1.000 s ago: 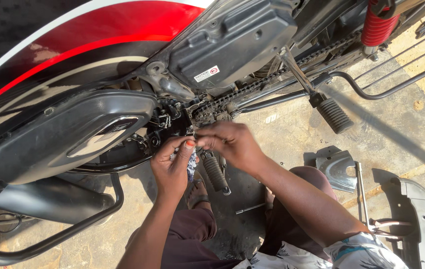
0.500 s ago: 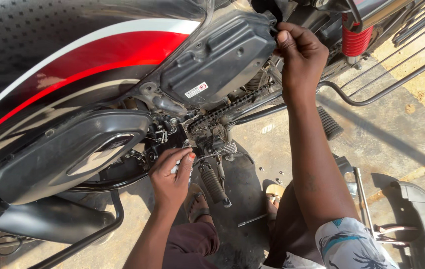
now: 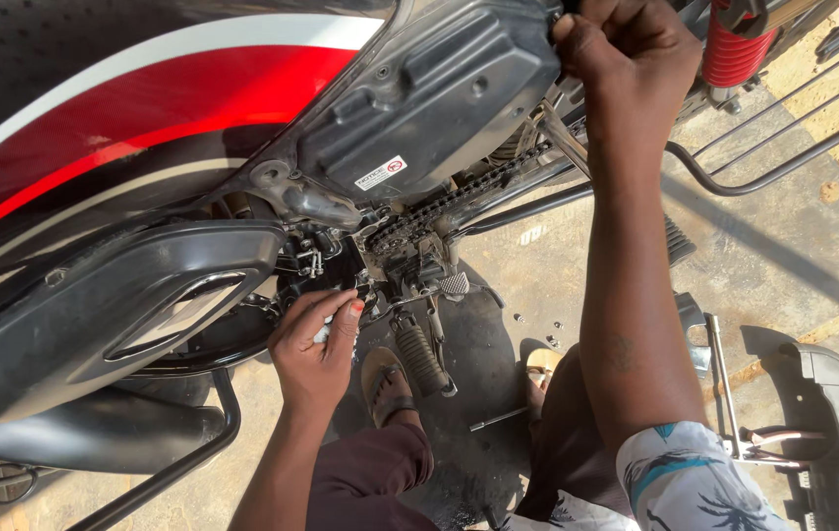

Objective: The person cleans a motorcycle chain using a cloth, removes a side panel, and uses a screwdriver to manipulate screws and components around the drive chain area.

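Drive chain point(image 3: 459, 202) runs diagonally, low end at the small sprocket point(image 3: 385, 236), rising up and right toward the red shock spring point(image 3: 734, 54); bare, dark, greasy metal links, partly hidden behind the black plastic side cover point(image 3: 439, 93). Left hand point(image 3: 316, 344) sits just below-left of the chain's low end, fingers pinched on a small pale object, can't tell what, and is the nearer hand. Right hand point(image 3: 626, 49) is up beyond the chain's upper end, fist closed on something hidden at the cover's top edge; hands well apart.

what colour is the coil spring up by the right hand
Red: the coil spring beside the right hand, clearest in the head view.
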